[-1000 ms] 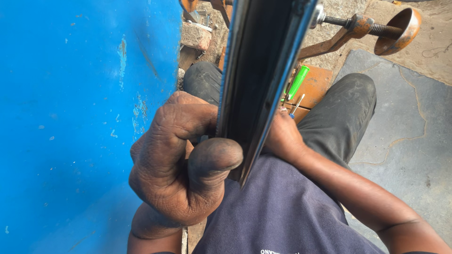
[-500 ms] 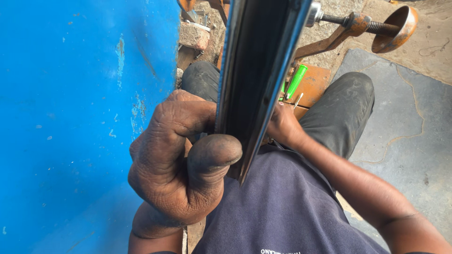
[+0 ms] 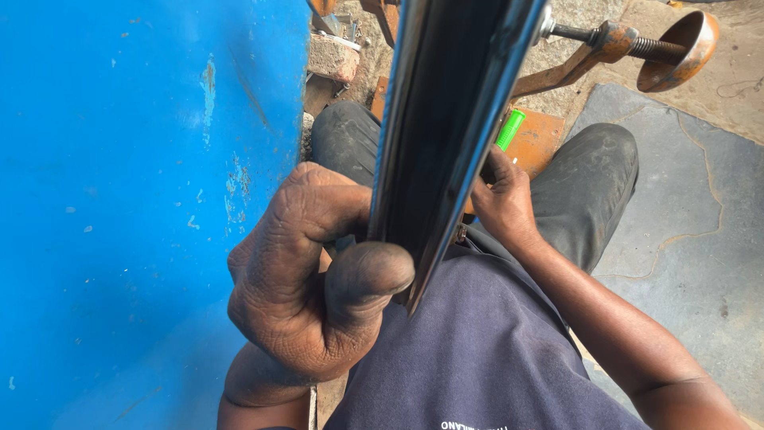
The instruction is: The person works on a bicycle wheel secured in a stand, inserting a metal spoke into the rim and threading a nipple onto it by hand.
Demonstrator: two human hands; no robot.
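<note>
My left hand (image 3: 314, 275) is closed around the near end of a long, shiny, dark metal strip (image 3: 454, 119) that runs up and away from me, thumb pressed against its edge. My right hand (image 3: 503, 199) sits lower, against the far side of the strip near my lap; its fingers are partly hidden behind the strip, so its grip is unclear. A green-handled tool (image 3: 510, 130) lies just beyond that hand on a rusty orange plate (image 3: 537, 139).
A large blue painted surface (image 3: 135, 199) fills the left side. A rusty clamp-like tool with a threaded rod and cup (image 3: 629, 48) lies on the ground at upper right. Grey stone slabs (image 3: 684, 231) lie to the right of my knees.
My right hand has shifted slightly up along the strip toward the green tool. The left hand's grip is unchanged.
</note>
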